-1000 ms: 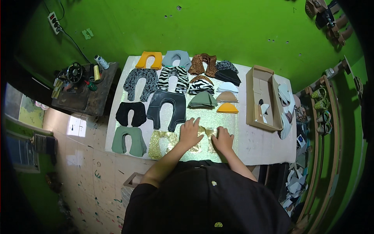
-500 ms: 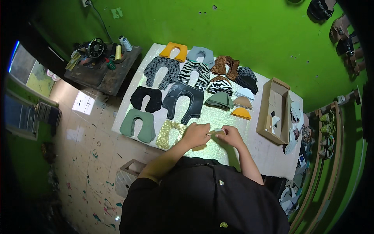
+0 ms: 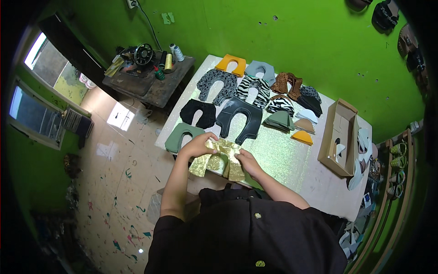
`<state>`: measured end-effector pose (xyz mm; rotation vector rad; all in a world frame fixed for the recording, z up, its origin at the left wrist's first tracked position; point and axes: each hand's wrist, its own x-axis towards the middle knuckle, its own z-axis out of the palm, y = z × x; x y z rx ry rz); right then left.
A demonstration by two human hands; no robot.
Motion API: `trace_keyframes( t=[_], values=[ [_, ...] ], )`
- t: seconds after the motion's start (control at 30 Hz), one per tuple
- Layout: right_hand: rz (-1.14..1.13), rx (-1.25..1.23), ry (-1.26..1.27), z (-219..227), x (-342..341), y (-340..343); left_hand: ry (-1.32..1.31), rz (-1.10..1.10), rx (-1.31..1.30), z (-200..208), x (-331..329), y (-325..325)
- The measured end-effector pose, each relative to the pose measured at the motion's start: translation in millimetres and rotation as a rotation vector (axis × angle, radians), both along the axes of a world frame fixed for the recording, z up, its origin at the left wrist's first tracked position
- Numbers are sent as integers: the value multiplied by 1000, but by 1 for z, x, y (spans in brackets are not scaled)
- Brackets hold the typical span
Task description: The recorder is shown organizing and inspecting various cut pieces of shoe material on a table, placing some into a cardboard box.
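Note:
Between my two hands, over the near edge of the table, is a shiny gold U-shaped cut piece with its legs hanging toward me. My left hand grips its upper left side, and my right hand pinches its right side. Under its arch more gold material shows; I cannot tell whether that is a separate piece. Just beyond my left hand lies a green U-shaped stack, partly covered by the hand. A black U-shaped piece with pale stitching lies beyond the gold one.
Other U-shaped pieces, such as zebra and mustard, fill the far left of the table. Half-round pieces, including green and orange, lie mid-table. A cardboard box stands at right. A sewing machine is at far left.
The gold U-shaped piece, lying on the table before, is now lifted in both hands. My hands have moved from the small tan piece to this one. The view has swung left.

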<state>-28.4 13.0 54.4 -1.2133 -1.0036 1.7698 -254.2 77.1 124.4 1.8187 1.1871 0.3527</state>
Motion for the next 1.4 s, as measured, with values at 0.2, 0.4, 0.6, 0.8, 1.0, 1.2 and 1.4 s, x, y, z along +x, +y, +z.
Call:
trace_keyframes(
  t=[0.2, 0.4, 0.6, 0.8, 1.0, 1.2, 1.4],
  values=[
    [-183, 209, -752, -35, -6, 1, 178, 65, 69, -59, 19, 18],
    [-199, 197, -834, -44, -9, 4, 278, 195, 154, -85, 30, 21],
    [-166, 183, -945, -42, -14, 10, 351, 321, 291, -87, 37, 2],
    [-58, 262, -1091, -22, -17, 6, 315, 396, 244, -81, 52, -29],
    [-5, 514, -1082, -14, -27, -4, 335, 439, 355, -113, 50, -35],
    [12, 598, -1042, -39, -30, -7, 395, 495, 530, -120, 57, -41],
    [77, 623, -1103, -29, -15, -28, 355, 306, 759, -97, 65, -37]
  ],
)
